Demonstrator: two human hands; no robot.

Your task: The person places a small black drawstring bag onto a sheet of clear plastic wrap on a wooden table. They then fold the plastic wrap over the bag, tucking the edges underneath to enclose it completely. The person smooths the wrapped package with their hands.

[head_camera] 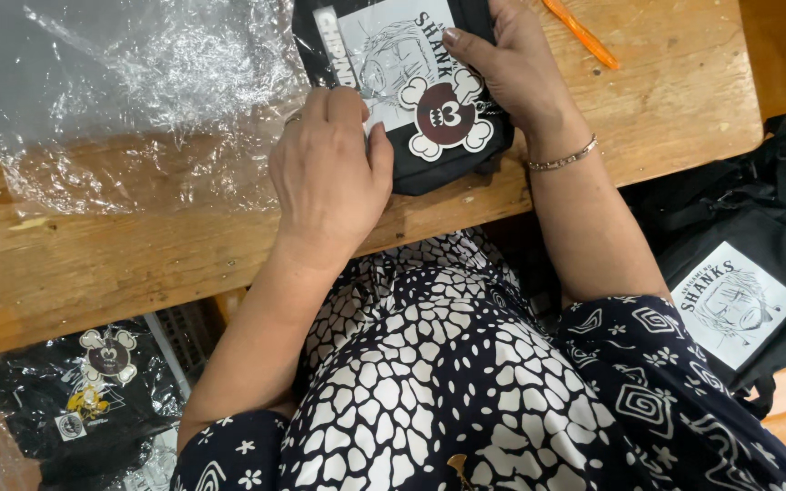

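A person seated at a wooden table [93, 264] presses both hands onto a small black pouch [452, 168] with a white printed panel and a skull-and-bones patch, seen from a head cam looking down.

Far left of the fingers, low under the table edge: a bagged black item [75, 418] w/ a similar patch, sealed in clear film, apparently set aside. Above it, on the tabletop just left of the left hand, a crumpled sheet of clear plastic wrap [138, 100] lies spread flat, its open side toward the pouch, prob. kept within reach.

Left hand [329, 177]: palm down, fingers curled over the pouch's near-left edge, gripping it; looks meant to pin the pouch against the table. A ring shows on one finger.

Pouch sits between the two hands, at the table's near edge, overhanging it slightly toward the person's lap.

Right hand [511, 68]: fingers laid flat over the pouch's right side, thumb on the printed panel, pressing and holding rather than clenched; a metal bracelet [563, 159] at the wrist.

Just beyond the right fingers, an orange pen-like stick [582, 35] rests on the wood, untouched. Far right, off the table, a black bag [739, 273] w/ the same kind of white panel lies lower down.
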